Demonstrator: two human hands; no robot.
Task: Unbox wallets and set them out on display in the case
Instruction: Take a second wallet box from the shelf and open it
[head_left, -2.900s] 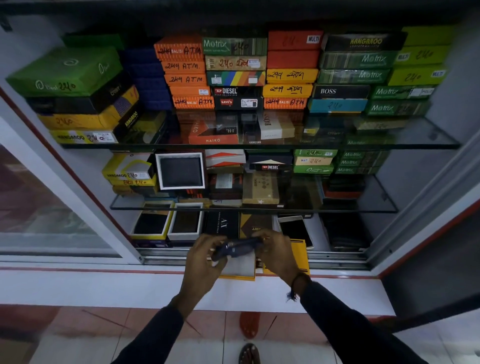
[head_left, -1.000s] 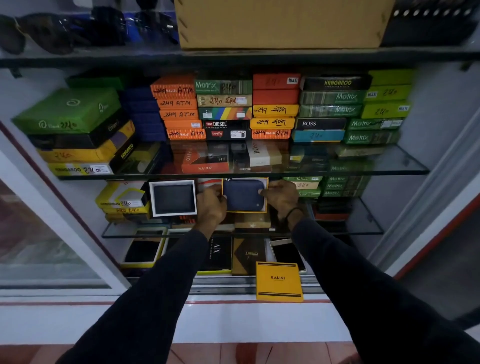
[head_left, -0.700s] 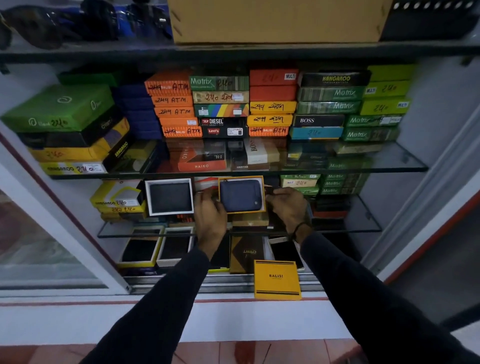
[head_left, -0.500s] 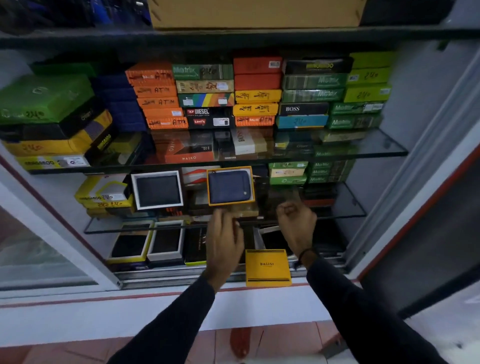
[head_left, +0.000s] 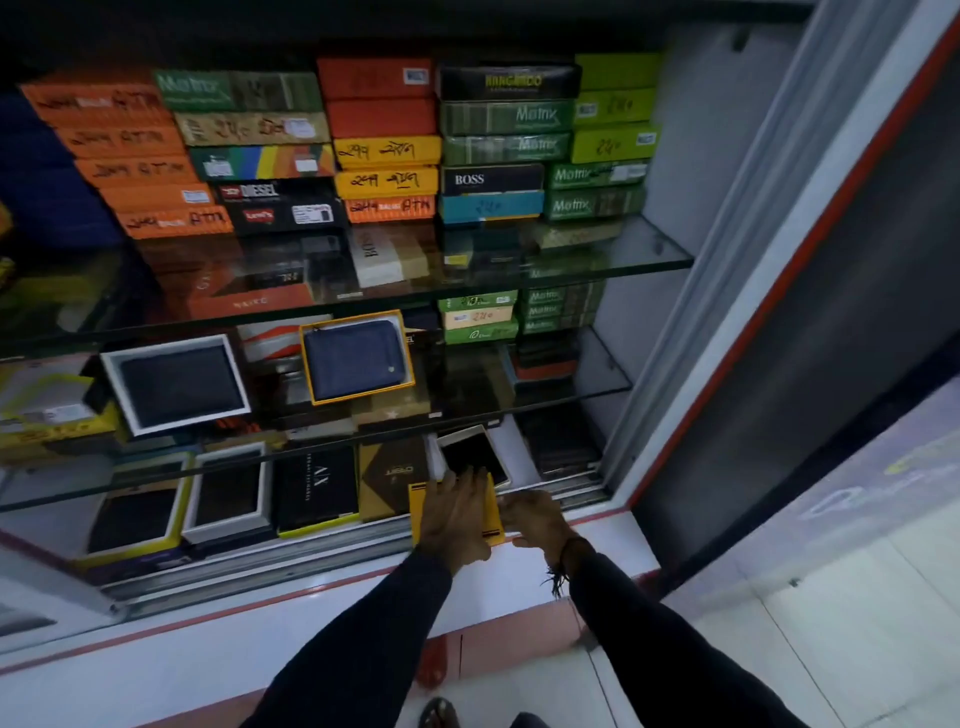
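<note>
Yellow box lid at case's front edge covered by left hand, fingers spread flat; right hand curled at lid's side. Blue wallet displayed upright in yellow-rimmed box on middle glass shelf.

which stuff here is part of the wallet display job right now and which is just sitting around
In the job:
- blue wallet propped in its yellow tray on the middle shelf
- yellow box lid at the case's front edge
- left hand on that lid
- right hand beside it

Just lying about:
- stacked boxes on the top shelf
- white-framed wallet
</note>
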